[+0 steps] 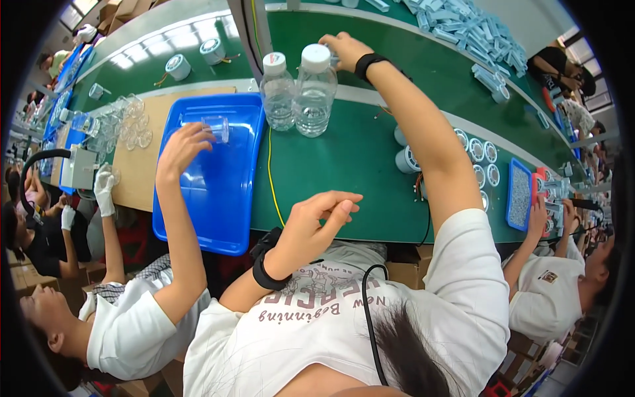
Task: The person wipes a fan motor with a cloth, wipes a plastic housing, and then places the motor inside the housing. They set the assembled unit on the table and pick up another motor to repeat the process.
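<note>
My left hand (316, 223) hovers in front of my chest over the near edge of the green work table (317, 178). Its fingers are loosely bent and apart, holding nothing. My right hand (345, 51) reaches far forward to the green conveyor belt (297, 33), just past two clear bottles with white caps. Its fingers curl down round something greyish, mostly hidden behind the taller bottle (314, 92). The shorter bottle (279, 99) stands beside it on the left. Several round white-and-blue motor-like units (477, 151) with wires sit on the table under my right arm.
A co-worker's hand (182, 149) on the left holds a clear plastic cup (216, 128) over a blue tray (205, 198). Clear cups (135, 126) stand on cardboard beyond. Pale blue parts (469, 33) pile up at the back right. A blue bin (518, 192) lies right, near another worker.
</note>
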Demonstrator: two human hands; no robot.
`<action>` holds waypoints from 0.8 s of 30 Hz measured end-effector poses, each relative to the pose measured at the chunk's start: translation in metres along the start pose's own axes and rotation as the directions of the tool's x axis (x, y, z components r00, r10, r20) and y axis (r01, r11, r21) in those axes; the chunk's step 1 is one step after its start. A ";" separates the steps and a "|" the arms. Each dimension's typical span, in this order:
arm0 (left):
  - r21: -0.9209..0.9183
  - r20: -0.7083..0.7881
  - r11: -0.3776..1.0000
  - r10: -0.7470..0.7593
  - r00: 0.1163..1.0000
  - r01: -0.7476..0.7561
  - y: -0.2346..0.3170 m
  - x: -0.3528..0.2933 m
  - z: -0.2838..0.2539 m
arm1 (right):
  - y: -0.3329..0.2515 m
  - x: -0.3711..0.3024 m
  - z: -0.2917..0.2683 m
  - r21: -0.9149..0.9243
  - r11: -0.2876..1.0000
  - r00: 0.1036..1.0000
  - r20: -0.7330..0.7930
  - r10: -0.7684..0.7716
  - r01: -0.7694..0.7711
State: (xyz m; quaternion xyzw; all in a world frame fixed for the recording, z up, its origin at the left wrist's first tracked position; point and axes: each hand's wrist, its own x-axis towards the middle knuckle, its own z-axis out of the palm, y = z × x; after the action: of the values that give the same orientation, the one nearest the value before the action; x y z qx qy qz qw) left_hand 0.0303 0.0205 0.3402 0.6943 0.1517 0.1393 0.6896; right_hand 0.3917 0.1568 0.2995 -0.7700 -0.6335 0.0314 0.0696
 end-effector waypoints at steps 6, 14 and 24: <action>-0.038 0.042 0.999 0.020 0.999 -0.019 -0.008 0.005 0.006 | 0.008 -0.059 -0.044 -0.018 0.997 0.984 0.158 0.077 -0.075; 0.192 -0.152 0.909 0.399 0.904 -0.369 -0.006 0.031 0.043 | -0.034 -0.226 -0.133 0.421 0.906 0.998 0.044 0.036 -0.051; 0.157 0.076 0.825 0.538 0.840 -0.543 -0.020 0.054 0.071 | -0.068 -0.351 -0.121 0.610 0.754 0.970 0.145 0.197 -0.245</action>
State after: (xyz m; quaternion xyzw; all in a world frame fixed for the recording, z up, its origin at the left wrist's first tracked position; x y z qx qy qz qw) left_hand 0.1076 -0.0233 0.3181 0.7676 -0.0493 0.3051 0.5615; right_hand 0.2736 -0.1830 0.4145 -0.7712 -0.4940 0.2744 0.2932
